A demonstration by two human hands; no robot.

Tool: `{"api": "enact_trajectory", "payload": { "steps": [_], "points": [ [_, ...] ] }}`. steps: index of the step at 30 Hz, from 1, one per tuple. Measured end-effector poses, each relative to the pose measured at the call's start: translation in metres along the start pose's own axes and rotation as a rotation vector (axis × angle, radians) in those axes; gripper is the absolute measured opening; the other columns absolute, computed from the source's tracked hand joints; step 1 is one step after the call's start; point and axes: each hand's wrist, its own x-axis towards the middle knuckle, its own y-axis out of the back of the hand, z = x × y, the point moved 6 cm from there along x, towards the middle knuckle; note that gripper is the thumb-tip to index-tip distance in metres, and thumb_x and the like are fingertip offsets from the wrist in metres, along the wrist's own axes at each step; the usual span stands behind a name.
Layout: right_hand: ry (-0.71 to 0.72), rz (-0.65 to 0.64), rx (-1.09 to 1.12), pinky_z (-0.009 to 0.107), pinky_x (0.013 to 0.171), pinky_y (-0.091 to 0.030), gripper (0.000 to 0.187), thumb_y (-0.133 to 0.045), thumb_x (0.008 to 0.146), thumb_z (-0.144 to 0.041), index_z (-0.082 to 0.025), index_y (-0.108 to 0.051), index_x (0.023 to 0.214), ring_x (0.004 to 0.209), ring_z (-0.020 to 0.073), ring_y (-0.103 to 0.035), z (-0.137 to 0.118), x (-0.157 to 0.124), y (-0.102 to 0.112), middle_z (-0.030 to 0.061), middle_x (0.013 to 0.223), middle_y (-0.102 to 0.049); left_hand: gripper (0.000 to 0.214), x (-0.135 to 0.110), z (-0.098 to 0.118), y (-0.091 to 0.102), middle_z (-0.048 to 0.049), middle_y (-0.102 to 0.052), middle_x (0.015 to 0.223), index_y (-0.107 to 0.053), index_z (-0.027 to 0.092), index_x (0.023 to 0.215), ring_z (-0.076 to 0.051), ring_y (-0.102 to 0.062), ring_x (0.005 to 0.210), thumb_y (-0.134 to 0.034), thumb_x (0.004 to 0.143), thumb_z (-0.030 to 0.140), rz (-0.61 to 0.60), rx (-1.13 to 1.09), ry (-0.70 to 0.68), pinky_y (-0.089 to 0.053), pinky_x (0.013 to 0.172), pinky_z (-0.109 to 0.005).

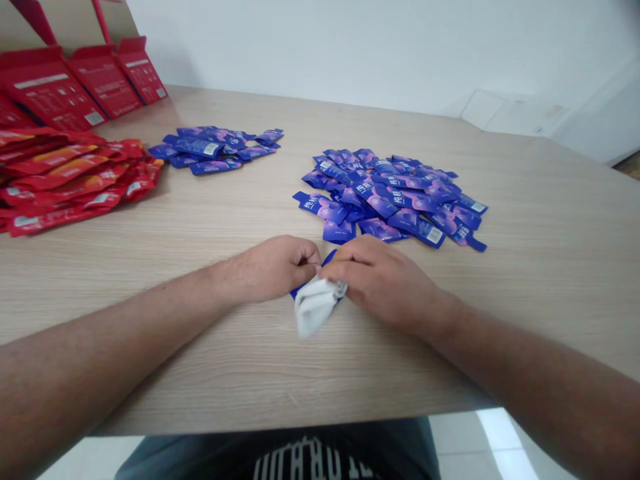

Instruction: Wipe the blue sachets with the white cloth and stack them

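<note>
A blue sachet (330, 257) lies on the table just in front of the person, at lower centre of the frame, and is mostly hidden under both hands. Only a corner at its upper right and a strip at its lower left show, so its long axis seems to run diagonally from upper right to lower left. A crumpled white cloth (315, 305) sits over its near part and hangs toward the person, its loose end pointing down and slightly left.

The left hand (265, 270) is curled, its fingertips (314, 259) drawn together in a pinch at the cloth's upper edge. The right hand (380, 283) comes in from the lower right, its fingers held together and laid across the cloth and sachet, with their tips just beside the left fingertips. Whether it grips or only presses is hidden.

Beyond the hands, at centre right, spreads a loose pile of blue sachets (390, 197). A smaller blue pile (215, 150) lies upper left of centre, and a heap of red sachets (65, 177) lies at the left edge. Red cartons (105, 80) stand at the upper left, at the far corner of the light wood-grain table (200, 380).
</note>
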Motion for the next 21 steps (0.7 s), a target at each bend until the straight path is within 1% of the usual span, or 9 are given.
{"api": "enact_trajectory", "payload": {
  "steps": [2,3,7,8,12,13,16,18,21],
  "points": [
    [0.077,-0.056,0.019,0.037,0.093,-0.045,0.023,-0.049,0.100,-0.023,-0.025,-0.068,0.114,0.104,0.0212,-0.057,-0.007,0.000,-0.003,0.0058,0.109,-0.066,0.019,0.000,0.001,0.000,0.0039,-0.065,0.069,-0.066,0.021,0.083,-0.012,-0.057,0.066,-0.051,0.084,0.031,0.005,-0.005,-0.017,-0.039,0.060,-0.022],
    [0.086,-0.070,0.022,0.036,0.093,-0.045,0.023,-0.049,0.100,-0.023,-0.024,-0.068,0.114,0.105,0.0211,-0.057,-0.007,0.000,-0.004,0.0057,0.110,-0.066,0.019,0.000,0.001,0.000,0.0038,-0.066,0.070,-0.067,0.021,0.083,-0.012,-0.058,0.066,-0.051,0.084,0.030,0.012,-0.002,-0.021,-0.039,0.060,-0.022],
    [-0.058,0.000,0.001,0.036,0.088,-0.047,0.022,-0.057,0.094,-0.017,-0.021,-0.067,0.113,0.099,0.0219,-0.058,0.009,0.000,0.000,0.0079,0.104,-0.065,0.020,0.001,-0.001,0.000,0.0035,-0.065,0.069,-0.067,0.021,0.082,-0.012,-0.057,0.064,-0.049,0.084,0.028,0.029,0.019,-0.004,-0.037,0.057,-0.022],
    [-0.062,0.008,0.000,0.036,0.088,-0.047,0.022,-0.057,0.094,-0.017,-0.020,-0.067,0.113,0.099,0.0220,-0.058,0.009,0.000,0.000,0.0081,0.104,-0.065,0.020,0.001,-0.001,-0.001,0.0034,-0.065,0.069,-0.067,0.021,0.083,-0.012,-0.057,0.064,-0.049,0.084,0.028,0.025,0.019,-0.003,-0.037,0.057,-0.022],
    [0.080,-0.061,0.025,0.037,0.091,-0.046,0.023,-0.051,0.099,-0.022,-0.024,-0.068,0.114,0.102,0.0212,-0.057,-0.003,0.000,-0.005,0.0065,0.108,-0.066,0.020,0.001,-0.001,-0.002,0.0031,-0.066,0.071,-0.066,0.021,0.083,-0.012,-0.058,0.067,-0.050,0.085,0.032,0.017,0.009,-0.018,-0.038,0.059,-0.022],
    [0.086,-0.067,0.030,0.036,0.091,-0.046,0.023,-0.051,0.098,-0.022,-0.024,-0.068,0.114,0.102,0.0210,-0.057,-0.003,0.000,-0.005,0.0065,0.108,-0.066,0.021,0.001,-0.002,-0.002,0.0032,-0.066,0.071,-0.067,0.021,0.084,-0.012,-0.058,0.066,-0.050,0.085,0.033,0.020,0.008,-0.018,-0.038,0.059,-0.022],
    [-0.030,-0.013,0.008,0.036,0.088,-0.048,0.022,-0.057,0.094,-0.018,-0.021,-0.067,0.114,0.098,0.0216,-0.058,0.010,-0.001,-0.002,0.0078,0.105,-0.066,0.020,0.001,-0.004,-0.002,0.0040,-0.064,0.068,-0.066,0.021,0.083,-0.012,-0.056,0.063,-0.049,0.085,0.031,0.024,0.019,-0.006,-0.037,0.057,-0.023],
    [-0.061,0.004,-0.009,0.037,0.087,-0.048,0.022,-0.057,0.094,-0.018,-0.021,-0.067,0.114,0.097,0.0221,-0.058,0.013,-0.002,0.000,0.0079,0.104,-0.065,0.019,0.001,-0.003,-0.002,0.0043,-0.063,0.067,-0.066,0.021,0.081,-0.012,-0.055,0.062,-0.050,0.084,0.030,0.023,0.025,-0.008,-0.036,0.057,-0.023],
    [0.036,-0.063,0.016,0.036,0.089,-0.047,0.022,-0.053,0.098,-0.021,-0.024,-0.067,0.114,0.100,0.0212,-0.058,0.003,-0.001,-0.003,0.0064,0.106,-0.066,0.019,0.000,-0.002,-0.001,0.0043,-0.065,0.070,-0.066,0.021,0.083,-0.012,-0.057,0.065,-0.050,0.085,0.031,0.019,0.009,-0.029,-0.039,0.060,-0.023]
  ]
}}
